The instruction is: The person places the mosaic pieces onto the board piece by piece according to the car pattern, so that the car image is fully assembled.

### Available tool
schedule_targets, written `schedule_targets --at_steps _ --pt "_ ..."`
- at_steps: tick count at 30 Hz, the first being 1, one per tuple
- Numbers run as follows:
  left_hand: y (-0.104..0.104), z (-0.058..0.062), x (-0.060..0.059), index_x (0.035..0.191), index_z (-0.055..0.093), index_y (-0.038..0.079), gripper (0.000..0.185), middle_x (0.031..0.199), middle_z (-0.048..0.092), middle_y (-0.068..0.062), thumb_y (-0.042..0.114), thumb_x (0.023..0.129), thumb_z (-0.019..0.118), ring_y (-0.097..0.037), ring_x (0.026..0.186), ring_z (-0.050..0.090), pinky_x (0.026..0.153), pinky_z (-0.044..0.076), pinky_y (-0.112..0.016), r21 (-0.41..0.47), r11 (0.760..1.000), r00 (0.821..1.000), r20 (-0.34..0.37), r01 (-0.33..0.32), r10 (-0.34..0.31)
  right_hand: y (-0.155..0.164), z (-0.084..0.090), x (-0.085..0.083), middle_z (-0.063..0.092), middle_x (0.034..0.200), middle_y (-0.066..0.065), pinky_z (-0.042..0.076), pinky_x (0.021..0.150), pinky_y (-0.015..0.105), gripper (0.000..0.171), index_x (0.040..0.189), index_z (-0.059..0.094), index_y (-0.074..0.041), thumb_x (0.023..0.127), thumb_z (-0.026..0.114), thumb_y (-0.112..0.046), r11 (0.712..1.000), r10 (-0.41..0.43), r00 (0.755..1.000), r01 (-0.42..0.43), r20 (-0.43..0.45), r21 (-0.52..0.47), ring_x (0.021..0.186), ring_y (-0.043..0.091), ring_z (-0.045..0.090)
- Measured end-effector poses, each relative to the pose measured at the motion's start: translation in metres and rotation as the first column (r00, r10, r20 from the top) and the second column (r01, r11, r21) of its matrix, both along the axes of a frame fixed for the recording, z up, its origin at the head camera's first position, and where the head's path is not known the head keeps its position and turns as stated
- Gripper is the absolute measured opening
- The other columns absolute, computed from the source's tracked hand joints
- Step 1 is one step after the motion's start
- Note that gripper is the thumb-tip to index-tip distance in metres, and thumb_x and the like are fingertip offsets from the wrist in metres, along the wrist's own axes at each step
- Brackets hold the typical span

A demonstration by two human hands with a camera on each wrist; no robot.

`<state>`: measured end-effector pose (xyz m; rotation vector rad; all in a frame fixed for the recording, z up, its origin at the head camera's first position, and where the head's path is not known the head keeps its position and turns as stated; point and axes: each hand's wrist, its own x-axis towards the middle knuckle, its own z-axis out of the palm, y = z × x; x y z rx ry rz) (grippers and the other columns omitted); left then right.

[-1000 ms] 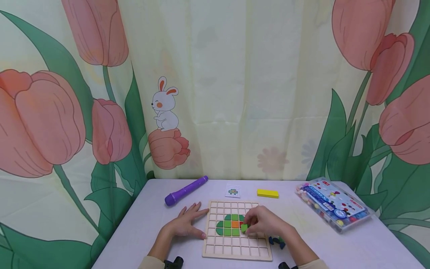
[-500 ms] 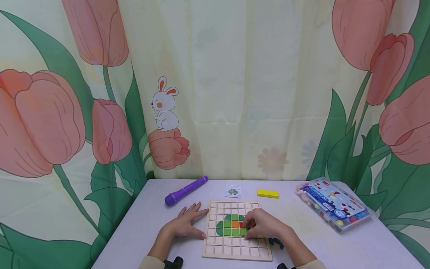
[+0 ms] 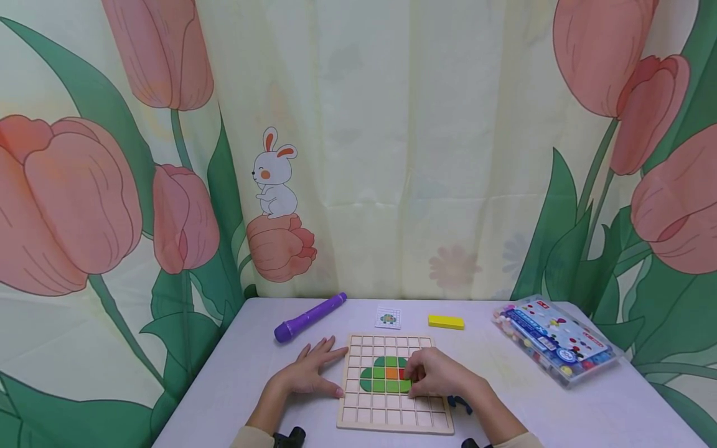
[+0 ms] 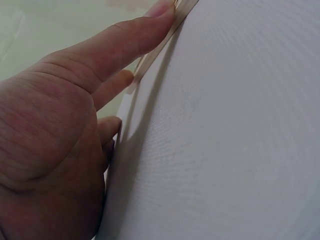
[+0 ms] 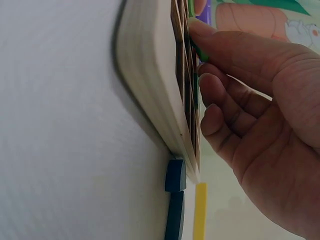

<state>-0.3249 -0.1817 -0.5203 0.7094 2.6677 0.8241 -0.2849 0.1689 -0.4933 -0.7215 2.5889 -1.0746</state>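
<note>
A wooden grid board [image 3: 358, 414] lies on the table, with green, dark green, orange and red tiles set in its middle cells. My left hand [image 3: 310, 372] is spread along its left side, and the thumb [image 4: 135, 42] touches the board's edge in the left wrist view. Over the right half, my right hand [image 3: 439, 373] pinches a light green tile [image 3: 405, 386] between thumb and forefinger. That tile sits at the right end of the lower green row; fingers partly cover it and the red tile [image 3: 402, 374]. In the right wrist view, the other fingers curl loosely.
Dark blue pieces [image 3: 460, 403] lie by the board's right edge, partly behind my wrist. Beyond the board are a purple microphone-shaped object [image 3: 310, 318], a small picture card [image 3: 388, 318] and a yellow block [image 3: 446, 322]. A clear case [image 3: 557, 339] of colourful pieces lies at right.
The light green tile, tilted in my right hand one second ago, has come down flat into the row. That hand has shifted slightly with it. My left hand stays put.
</note>
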Motion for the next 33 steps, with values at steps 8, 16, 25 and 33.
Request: schedule_targets --at_steps 8,16,25,33 --pt "-0.001 0.0 0.0 0.159 0.044 0.03 0.098 0.174 0.018 -0.016 0.059 0.075 0.086 -0.039 0.163 0.008 0.128 -0.002 -0.067 -0.006 1.0 1.0 -0.009 0.003 -0.003 0.0 0.001 0.0 0.066 0.083 -0.004 0.049 0.064 0.021 0.022 0.096 0.078 -0.016 0.079 0.091 -0.014 1.0 0.013 1.0 -0.013 -0.003 -0.01 0.075 0.012 0.057" --pt "0.0 0.0 -0.001 0.159 0.045 0.032 0.098 0.175 0.018 -0.014 0.06 0.074 0.086 -0.038 0.163 0.008 0.128 -0.003 -0.066 0.001 1.0 1.0 0.008 -0.005 0.005 0.002 0.0 0.0 0.068 0.086 -0.003 0.049 0.064 0.021 0.022 0.096 0.078 -0.019 0.079 0.091 -0.014 1.0 0.019 1.0 -0.019 -0.001 0.0 0.076 0.012 0.058" --pt "0.0 -0.001 -0.001 0.159 0.044 0.034 0.098 0.175 0.017 -0.014 0.06 0.074 0.085 -0.039 0.163 0.007 0.128 -0.003 -0.066 0.002 1.0 1.0 0.012 -0.002 0.002 0.009 0.005 0.0 0.069 0.089 0.0 0.049 0.065 0.025 0.023 0.1 0.078 -0.014 0.08 0.089 -0.011 0.999 -0.035 0.999 0.035 0.007 -0.019 0.079 0.017 0.059" --pt "0.0 0.0 0.0 0.159 0.045 0.032 0.098 0.175 0.017 -0.015 0.059 0.074 0.086 -0.039 0.163 0.007 0.128 -0.003 -0.067 0.007 1.0 1.0 0.013 0.0 0.0 0.022 0.012 0.001 0.071 0.095 0.001 0.051 0.069 0.024 0.026 0.105 0.078 -0.014 0.082 0.088 -0.012 0.998 -0.056 0.998 0.056 -0.004 -0.021 0.084 0.018 0.059"
